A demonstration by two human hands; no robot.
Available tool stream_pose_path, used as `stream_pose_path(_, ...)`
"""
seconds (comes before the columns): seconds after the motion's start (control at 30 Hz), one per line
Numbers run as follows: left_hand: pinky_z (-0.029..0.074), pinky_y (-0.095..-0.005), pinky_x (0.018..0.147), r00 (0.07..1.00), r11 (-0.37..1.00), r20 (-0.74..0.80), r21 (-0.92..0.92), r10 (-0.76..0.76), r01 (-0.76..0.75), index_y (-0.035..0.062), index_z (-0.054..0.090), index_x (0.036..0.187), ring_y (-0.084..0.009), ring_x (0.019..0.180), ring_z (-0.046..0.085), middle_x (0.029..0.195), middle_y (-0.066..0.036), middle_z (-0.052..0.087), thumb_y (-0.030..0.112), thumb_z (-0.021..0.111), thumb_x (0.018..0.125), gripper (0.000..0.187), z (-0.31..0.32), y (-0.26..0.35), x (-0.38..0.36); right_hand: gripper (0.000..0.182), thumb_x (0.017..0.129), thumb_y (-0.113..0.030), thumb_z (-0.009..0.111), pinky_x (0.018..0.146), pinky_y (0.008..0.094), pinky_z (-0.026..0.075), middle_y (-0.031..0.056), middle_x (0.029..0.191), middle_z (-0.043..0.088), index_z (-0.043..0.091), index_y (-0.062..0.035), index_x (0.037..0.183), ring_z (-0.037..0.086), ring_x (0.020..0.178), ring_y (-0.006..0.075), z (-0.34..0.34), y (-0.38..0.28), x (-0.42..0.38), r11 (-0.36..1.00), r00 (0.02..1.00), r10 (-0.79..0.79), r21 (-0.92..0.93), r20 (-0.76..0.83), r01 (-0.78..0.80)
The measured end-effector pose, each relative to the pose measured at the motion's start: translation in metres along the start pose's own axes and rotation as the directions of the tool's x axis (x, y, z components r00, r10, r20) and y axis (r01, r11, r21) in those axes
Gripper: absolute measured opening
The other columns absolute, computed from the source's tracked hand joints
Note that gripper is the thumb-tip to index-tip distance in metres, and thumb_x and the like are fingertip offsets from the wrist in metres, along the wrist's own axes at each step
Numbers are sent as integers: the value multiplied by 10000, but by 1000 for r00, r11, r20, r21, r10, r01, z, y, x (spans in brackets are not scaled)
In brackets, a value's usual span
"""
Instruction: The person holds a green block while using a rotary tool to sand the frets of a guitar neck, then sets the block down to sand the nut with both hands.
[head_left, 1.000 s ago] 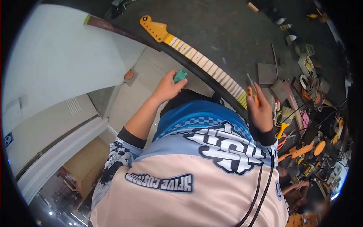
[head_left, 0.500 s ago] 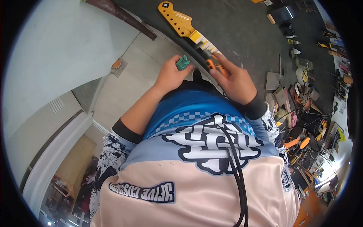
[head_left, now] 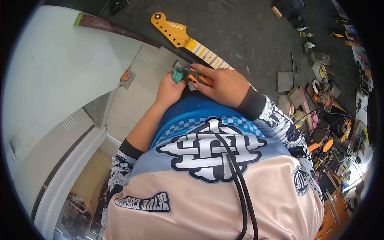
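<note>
My left hand point(head_left: 169, 91) is closed around a rough, waxy-looking green block point(head_left: 178, 76), which sticks out past the fingertips. An orange-and-black rotary tool point(head_left: 201, 77) is gripped in my right hand point(head_left: 229, 88), with the index finger stretched along its top. The small round wheel at its tip point(head_left: 176, 64) sits right at the upper end of the green block. Just beyond both hands, a guitar neck point(head_left: 181, 33) with a yellow headstock lies on the dark bench; my right hand overlaps its lower end in this view.
A long dark-red strip point(head_left: 114, 30) juts over the bench's left edge, above pale floor tiles. On the right stand a glass jar point(head_left: 320, 58) and small bottles. Wood blocks, a flat grey plate point(head_left: 285, 81), cables and assorted tools crowd the lower right.
The rotary tool has moved left in my right hand, its tip meeting the green block in my left. In view, the guitar neck has shifted left and down.
</note>
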State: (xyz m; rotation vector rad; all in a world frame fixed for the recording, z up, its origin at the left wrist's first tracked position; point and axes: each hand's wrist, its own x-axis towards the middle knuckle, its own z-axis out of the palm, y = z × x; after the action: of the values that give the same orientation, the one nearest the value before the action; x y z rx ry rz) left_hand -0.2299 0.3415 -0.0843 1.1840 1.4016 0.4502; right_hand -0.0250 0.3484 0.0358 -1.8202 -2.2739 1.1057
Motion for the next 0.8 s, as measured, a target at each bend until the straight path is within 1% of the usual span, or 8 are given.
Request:
stream_pose_path(0.1,544,-381,787,1000,1000,-16,-8,-18,18,-19,675,1035,-293,858,721,918,-174,737,237,723,897,295,3,1,2,527,934,-461,666,687,436,575,144,789,722,611,-226,1402,722,756,337,0,7,2,1000,1000,-14,3,-14,14)
stream_pose_path(0.2,544,-374,777,999,1000,-11,-10,-30,30,-24,678,1024,-288,843,722,902,-169,738,251,732,892,310,3,8,0,510,930,-406,697,786,435,592,160,894,752,620,-205,1392,737,836,354,-14,3,5,995,993,93,14,75,-95)
stream_pose_path(0.3,484,-298,632,995,999,-94,-33,28,-31,-1,676,962,-120,663,611,732,-39,664,217,736,909,232,5,11,-4,537,941,-464,657,740,442,581,157,830,737,603,-208,1410,728,782,351,-14,12,7,1000,999,20,20,46,-21)
stream_pose_path(0.4,479,-299,630,994,1000,-111,-26,7,-10,-1,676,952,-118,659,603,722,-39,657,219,739,907,234,6,10,-2,534,944,-464,652,768,445,583,165,848,742,605,-201,1406,728,789,357,-14,16,10,999,997,-14,49,78,10)
stream_pose_path(0.5,538,-374,749,996,999,-91,-34,-15,12,-29,678,992,-257,818,715,874,-161,733,263,736,894,314,2,12,-5,513,927,-418,701,772,437,596,157,869,750,619,-228,1396,734,812,367,-15,13,11,1000,994,12,26,106,-15)
stream_pose_path(0.6,538,-389,748,993,995,-109,-94,-48,37,-35,677,992,-305,814,714,871,-181,727,272,741,884,332,0,19,-6,519,930,-421,698,768,448,592,163,871,749,610,-231,1405,730,816,381,-8,20,10,999,993,-32,-24,112,35)
stream_pose_path(0.7,537,-413,745,987,996,-159,75,-26,39,-43,676,974,-363,812,708,859,-214,717,286,751,868,353,0,13,-13,533,946,-463,650,764,464,595,183,868,745,586,-230,1420,734,820,383,-19,17,8,992,991,122,-26,48,-121)
stream_pose_path(0.8,483,-368,655,990,981,-127,172,-68,89,-11,652,869,-197,657,600,703,-95,650,300,757,872,328,-4,0,-30,534,948,-472,646,764,473,598,186,886,750,579,-250,1429,735,837,392,-20,43,14,991,986,134,-10,-101,-136)
